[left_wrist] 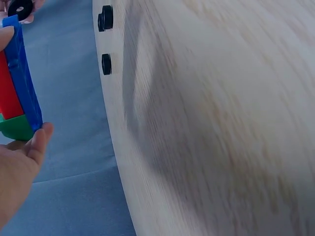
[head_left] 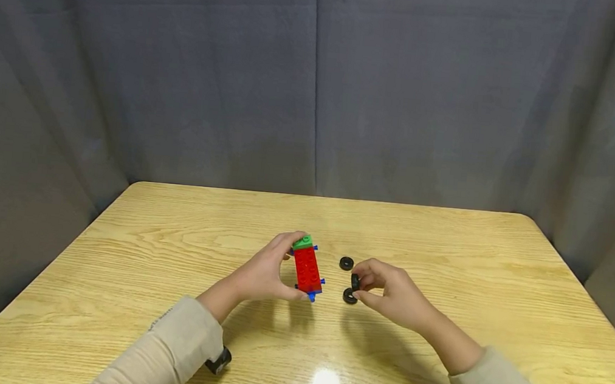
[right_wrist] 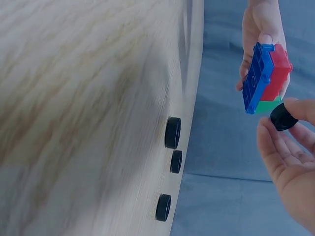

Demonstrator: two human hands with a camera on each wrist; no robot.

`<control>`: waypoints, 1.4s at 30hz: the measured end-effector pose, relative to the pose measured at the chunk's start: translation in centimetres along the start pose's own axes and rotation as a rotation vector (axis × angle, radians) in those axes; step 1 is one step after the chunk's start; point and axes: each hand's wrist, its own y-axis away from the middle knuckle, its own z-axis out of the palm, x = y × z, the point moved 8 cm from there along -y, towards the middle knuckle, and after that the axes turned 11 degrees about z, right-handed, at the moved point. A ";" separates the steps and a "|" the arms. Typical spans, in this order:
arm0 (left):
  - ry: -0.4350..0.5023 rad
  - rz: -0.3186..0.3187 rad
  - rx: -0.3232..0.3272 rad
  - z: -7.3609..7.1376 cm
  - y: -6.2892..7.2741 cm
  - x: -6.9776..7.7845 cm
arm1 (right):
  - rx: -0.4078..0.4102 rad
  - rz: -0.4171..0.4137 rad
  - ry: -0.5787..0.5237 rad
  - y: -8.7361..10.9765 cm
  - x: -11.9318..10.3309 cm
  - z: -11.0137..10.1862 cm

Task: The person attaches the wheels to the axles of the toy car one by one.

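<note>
The left hand (head_left: 262, 274) grips the red toy car (head_left: 308, 268) by its two ends, near and far. The car is up above the surface (head_left: 434, 246), to the left of the right hand (head_left: 399, 297). Its long side runs near to far, the near end leaning a bit right. Two blue pegs (head_left: 323, 281) stick out on its right side, toward the right hand. That hand pinches a black wheel (head_left: 355, 281), not touching the car. Three loose wheels (right_wrist: 173, 132) sit nearer the right hand.
</note>
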 end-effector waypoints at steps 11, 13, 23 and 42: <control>0.007 -0.021 -0.009 0.0 0.1 0.2 | -0.025 0.019 -0.057 0.0 -0.1 0.5; 0.003 -0.023 -0.010 0.0 0.0 0.2 | -0.031 0.022 -0.070 0.0 0.0 0.6; 0.021 -0.012 -0.004 0.2 -0.1 0.5 | -0.055 0.037 -0.106 -0.2 0.0 1.0; 0.061 -0.009 -0.033 0.8 0.1 0.6 | -0.073 0.077 -0.129 -0.4 0.2 1.8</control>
